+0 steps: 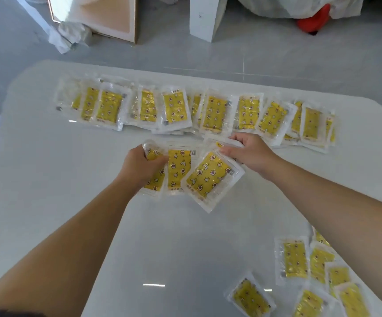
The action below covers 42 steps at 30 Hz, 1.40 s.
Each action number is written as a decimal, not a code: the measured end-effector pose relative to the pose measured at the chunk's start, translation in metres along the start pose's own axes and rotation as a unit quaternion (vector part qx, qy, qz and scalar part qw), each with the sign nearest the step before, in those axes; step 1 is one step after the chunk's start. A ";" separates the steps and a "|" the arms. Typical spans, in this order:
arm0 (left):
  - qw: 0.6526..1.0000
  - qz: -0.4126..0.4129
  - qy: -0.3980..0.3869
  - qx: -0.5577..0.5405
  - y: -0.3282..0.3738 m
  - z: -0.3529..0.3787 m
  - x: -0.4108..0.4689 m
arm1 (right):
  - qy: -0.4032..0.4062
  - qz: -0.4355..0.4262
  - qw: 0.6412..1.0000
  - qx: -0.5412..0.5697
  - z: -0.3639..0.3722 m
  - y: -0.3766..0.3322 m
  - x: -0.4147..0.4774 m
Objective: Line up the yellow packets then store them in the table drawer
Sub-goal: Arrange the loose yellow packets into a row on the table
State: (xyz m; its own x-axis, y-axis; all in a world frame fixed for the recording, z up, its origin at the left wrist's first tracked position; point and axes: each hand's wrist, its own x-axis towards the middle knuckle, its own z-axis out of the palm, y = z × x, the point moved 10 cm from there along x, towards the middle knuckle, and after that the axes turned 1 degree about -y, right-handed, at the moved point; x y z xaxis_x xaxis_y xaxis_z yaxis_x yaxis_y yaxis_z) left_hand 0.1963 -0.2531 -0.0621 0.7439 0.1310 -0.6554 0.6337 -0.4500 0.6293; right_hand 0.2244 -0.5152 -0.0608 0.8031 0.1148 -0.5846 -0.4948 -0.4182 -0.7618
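White glossy table [71, 202], long row of yellow packets [194, 110] along far edge, left hand [139, 165] gripping a fanned bunch of packets [178, 170], right hand [249, 152] pinching its upper packet, loose packets [295, 259] near right.

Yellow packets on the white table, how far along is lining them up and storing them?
Done: an overlapping row of clear-wrapped yellow packets spans the far side of the glossy white table. In hand: the left hand and right hand hold a fanned bunch. Left: the scattered near-right packets, then storing; no drawer shows.
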 end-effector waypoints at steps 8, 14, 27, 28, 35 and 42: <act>0.999 0.032 0.018 0.029 0.024 -0.104 0.105 | 0.040 -0.035 0.998 -0.046 0.056 -0.085 0.110; 0.998 0.043 0.041 0.027 0.049 -0.126 0.163 | 0.090 -0.066 0.986 -0.125 0.051 -0.127 0.161; 0.975 0.004 0.204 0.086 0.028 -0.166 0.188 | 0.188 -0.008 0.925 -0.329 0.005 -0.111 0.173; 0.973 0.012 0.212 0.087 0.028 -0.168 0.188 | 0.193 -0.009 0.922 -0.337 0.003 -0.112 0.171; 0.881 0.251 0.189 0.353 0.075 -0.107 0.140 | 0.226 -0.055 0.872 -0.431 0.006 -0.118 0.152; 0.722 0.419 0.004 0.551 0.041 0.026 0.098 | 0.102 -0.093 0.866 -0.481 0.058 -0.077 0.119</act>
State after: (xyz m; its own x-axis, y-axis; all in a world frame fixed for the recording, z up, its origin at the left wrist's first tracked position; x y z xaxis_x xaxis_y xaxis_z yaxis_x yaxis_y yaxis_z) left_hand 0.2895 -0.2816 -0.1114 0.7724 -0.5911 -0.2324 -0.5893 -0.8034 0.0852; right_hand 0.3390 -0.4171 -0.0879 0.9296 0.1405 -0.3407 0.0759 -0.9777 -0.1959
